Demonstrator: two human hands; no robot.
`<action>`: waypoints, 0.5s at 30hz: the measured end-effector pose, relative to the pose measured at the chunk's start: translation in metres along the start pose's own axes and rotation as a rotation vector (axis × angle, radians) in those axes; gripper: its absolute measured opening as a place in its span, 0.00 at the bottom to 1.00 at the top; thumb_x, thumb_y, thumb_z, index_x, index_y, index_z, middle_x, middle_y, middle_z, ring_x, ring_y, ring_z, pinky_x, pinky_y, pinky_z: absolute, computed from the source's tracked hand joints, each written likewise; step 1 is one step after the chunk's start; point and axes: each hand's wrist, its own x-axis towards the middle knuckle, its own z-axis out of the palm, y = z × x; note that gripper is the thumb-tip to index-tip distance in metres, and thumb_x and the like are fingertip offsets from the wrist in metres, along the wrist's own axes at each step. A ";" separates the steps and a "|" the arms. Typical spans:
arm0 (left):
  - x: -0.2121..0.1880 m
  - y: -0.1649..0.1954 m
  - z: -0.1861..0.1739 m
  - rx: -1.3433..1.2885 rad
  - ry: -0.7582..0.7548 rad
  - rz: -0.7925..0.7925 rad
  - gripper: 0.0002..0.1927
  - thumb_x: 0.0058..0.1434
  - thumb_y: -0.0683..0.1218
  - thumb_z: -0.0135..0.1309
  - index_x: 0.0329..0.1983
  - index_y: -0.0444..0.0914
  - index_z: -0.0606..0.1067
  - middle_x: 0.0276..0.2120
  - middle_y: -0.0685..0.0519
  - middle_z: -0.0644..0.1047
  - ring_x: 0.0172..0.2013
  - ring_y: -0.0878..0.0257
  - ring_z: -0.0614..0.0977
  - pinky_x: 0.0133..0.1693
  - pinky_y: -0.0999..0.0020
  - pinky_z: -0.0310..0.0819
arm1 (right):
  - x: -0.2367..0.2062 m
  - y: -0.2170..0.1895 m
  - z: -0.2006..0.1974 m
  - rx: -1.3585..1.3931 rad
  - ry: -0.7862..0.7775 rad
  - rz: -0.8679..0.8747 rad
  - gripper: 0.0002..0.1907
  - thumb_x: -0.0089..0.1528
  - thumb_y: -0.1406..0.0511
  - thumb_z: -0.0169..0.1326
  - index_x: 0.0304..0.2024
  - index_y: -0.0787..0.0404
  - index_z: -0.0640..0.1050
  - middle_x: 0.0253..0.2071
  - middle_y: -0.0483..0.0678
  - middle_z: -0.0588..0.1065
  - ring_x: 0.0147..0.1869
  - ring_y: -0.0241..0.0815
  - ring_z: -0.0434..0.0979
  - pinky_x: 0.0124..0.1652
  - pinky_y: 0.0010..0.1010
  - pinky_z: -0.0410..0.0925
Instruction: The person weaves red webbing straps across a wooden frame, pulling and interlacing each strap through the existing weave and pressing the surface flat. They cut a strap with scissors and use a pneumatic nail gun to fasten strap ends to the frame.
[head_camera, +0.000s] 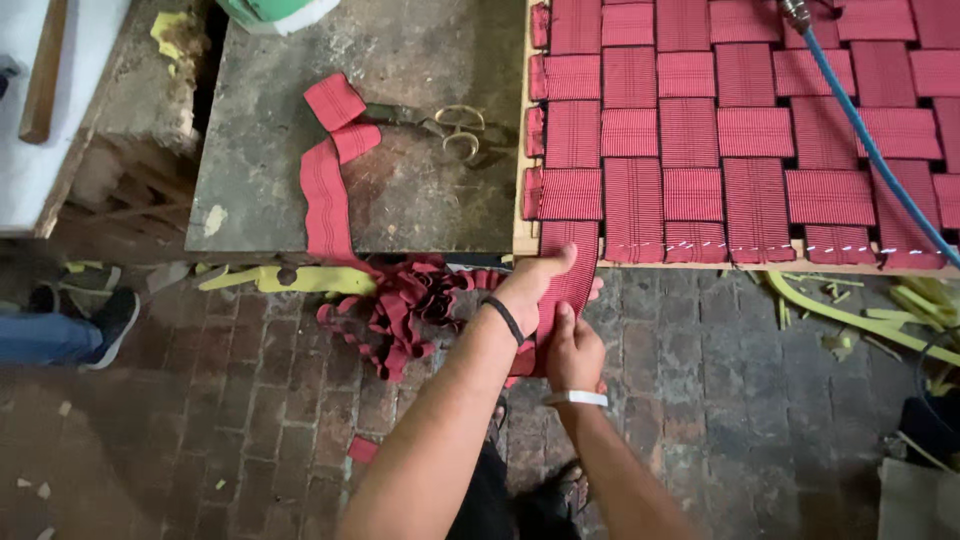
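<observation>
Left hand: the left hand (528, 287) closes around the red webbing strap (566, 285), thumb laid across its face just below the frame edge; a black band sits on the wrist
Right hand: the right hand (572, 352) pinches the same strap lower down, fingers curled shut on it; a white band circles the wrist
Strap: it hangs off the near edge of the wooden frame (523, 150), at the left-hand end of the woven red webbing (720, 130)
Loose webbing: a red tangle (405, 310) lies on the brick floor, a length running up onto the grey table (260, 180)
Scissors: scissors (445, 125) rest on the table beside the frame
Hose: a blue hose (865, 140) crosses the weave
Bystander: a dark shoe (112, 322) at far left
</observation>
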 end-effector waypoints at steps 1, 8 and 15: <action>0.004 -0.006 -0.002 0.050 0.014 0.069 0.20 0.65 0.56 0.55 0.48 0.35 0.76 0.38 0.44 0.83 0.32 0.57 0.82 0.35 0.63 0.74 | 0.008 0.001 0.005 0.012 -0.030 0.014 0.28 0.70 0.50 0.46 0.40 0.68 0.81 0.29 0.58 0.80 0.33 0.43 0.76 0.39 0.39 0.71; 0.036 -0.045 -0.006 0.043 0.181 0.231 0.14 0.71 0.49 0.52 0.35 0.33 0.77 0.21 0.54 0.73 0.19 0.64 0.74 0.23 0.68 0.71 | 0.026 -0.014 -0.012 -0.088 -0.086 -0.179 0.19 0.66 0.54 0.53 0.45 0.63 0.82 0.34 0.55 0.82 0.38 0.50 0.80 0.40 0.41 0.73; 0.044 -0.042 -0.002 0.280 0.385 0.308 0.17 0.70 0.51 0.55 0.32 0.33 0.78 0.20 0.54 0.74 0.18 0.68 0.71 0.20 0.71 0.61 | 0.044 -0.136 -0.121 -0.815 -0.170 -0.886 0.39 0.53 0.58 0.66 0.65 0.50 0.68 0.67 0.51 0.66 0.69 0.53 0.64 0.64 0.47 0.60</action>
